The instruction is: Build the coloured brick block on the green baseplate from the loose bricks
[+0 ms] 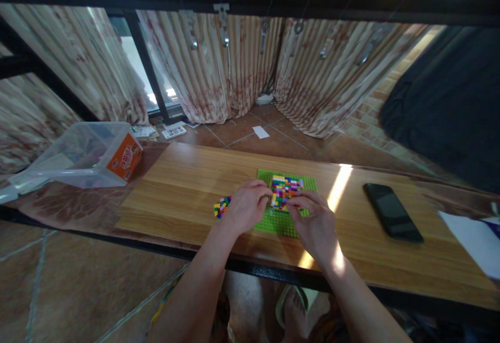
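Note:
A block of small multicoloured toy bricks (282,189) sits on a green studded baseplate (287,225), which lies on the wooden board. My left hand (248,205) is at the block's left edge, its fingers curled and thumb close to the fingertips. Over the block's right side, my right hand (317,220) has thumb and forefinger pinched together at the bricks. Whatever either hand has between its fingertips is too small or hidden to name. A pile of loose toy bricks (222,207) lies left of the baseplate, partly covered by my left hand.
A black phone (392,212) lies to the right on the wooden board (183,186), with white paper (471,239) beyond it. At the far left stands a clear plastic bin (84,160) with an orange label. A dark bar (250,1) crosses above, with metal pieces hanging from it.

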A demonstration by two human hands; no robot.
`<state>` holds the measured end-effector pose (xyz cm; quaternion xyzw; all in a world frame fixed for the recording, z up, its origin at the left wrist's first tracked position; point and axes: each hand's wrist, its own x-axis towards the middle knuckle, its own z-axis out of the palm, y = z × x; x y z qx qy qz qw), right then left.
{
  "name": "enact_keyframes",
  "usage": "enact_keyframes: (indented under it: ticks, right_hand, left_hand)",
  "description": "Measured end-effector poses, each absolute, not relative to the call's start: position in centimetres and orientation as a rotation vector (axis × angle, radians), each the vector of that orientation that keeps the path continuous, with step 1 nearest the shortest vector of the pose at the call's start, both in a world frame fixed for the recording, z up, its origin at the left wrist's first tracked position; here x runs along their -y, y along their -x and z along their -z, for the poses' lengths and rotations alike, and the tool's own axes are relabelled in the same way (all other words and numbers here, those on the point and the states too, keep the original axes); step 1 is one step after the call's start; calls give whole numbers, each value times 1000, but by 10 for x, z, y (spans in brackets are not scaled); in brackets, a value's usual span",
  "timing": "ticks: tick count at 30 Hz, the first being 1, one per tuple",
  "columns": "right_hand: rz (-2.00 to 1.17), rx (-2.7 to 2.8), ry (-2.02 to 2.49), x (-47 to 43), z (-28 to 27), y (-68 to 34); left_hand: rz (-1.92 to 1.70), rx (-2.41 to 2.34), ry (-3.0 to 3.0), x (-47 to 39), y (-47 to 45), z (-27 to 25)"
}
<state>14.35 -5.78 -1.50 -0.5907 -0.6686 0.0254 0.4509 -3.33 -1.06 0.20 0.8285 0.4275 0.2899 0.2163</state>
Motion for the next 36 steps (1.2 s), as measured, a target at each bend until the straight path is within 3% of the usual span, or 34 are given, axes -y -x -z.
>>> enact_keyframes:
  ticks: [18,30,36]
  right_hand:
    - [100,1779,1367,62,17,-141]
    - [-266,2080,1372,56,38,-68]
    - [-274,2143,1513,42,45,-52]
  left_hand:
    - [-668,-1628,-2157,-8,84,-1]
    - [-436,-1716,-2040,-7,83,0]
    - [-386,-1733,-2048,-6,87,-2]
